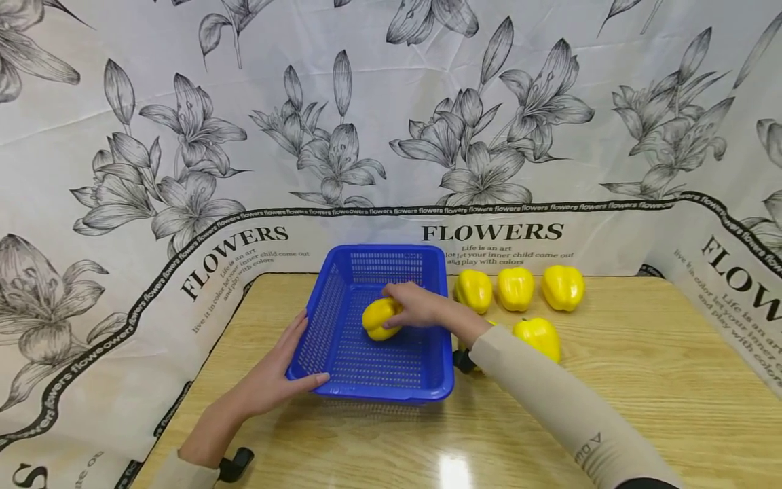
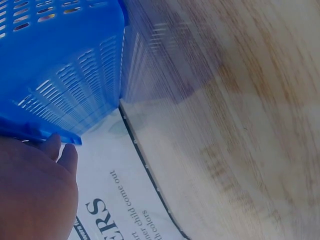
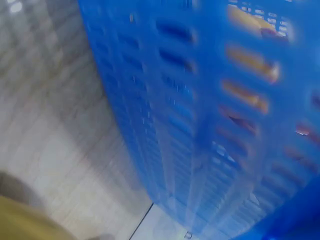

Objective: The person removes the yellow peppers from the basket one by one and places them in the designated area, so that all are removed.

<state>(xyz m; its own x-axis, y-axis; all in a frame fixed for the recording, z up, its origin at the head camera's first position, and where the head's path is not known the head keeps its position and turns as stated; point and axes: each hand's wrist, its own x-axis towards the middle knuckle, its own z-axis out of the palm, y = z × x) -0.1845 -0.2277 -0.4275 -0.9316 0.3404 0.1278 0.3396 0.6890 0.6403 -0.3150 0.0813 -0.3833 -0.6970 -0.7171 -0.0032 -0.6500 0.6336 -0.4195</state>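
Inside the blue plastic basket [image 1: 348,272], my right hand [image 1: 415,305] grips a yellow bell pepper [image 1: 375,318] from its right side, thumb and fingers around it. The pepper is low in the basket, close over the slotted floor. My left hand [image 1: 277,373] rests at the basket's front left corner. Its fingers lie straight along the outer left rim, and the thumb reaches over the front rim. In the left wrist view, fingertips [image 2: 69,157] show against the rim. The basket wall hides my right hand's grip in the right wrist view.
To the right of the basket are yellow bell peppers: three in a back row [image 1: 515,288], one in front [image 1: 537,338], and another partly hidden under my right forearm. A flower-printed cloth [image 1: 489,234] hangs behind the wooden table [image 1: 641,353] and along its sides.
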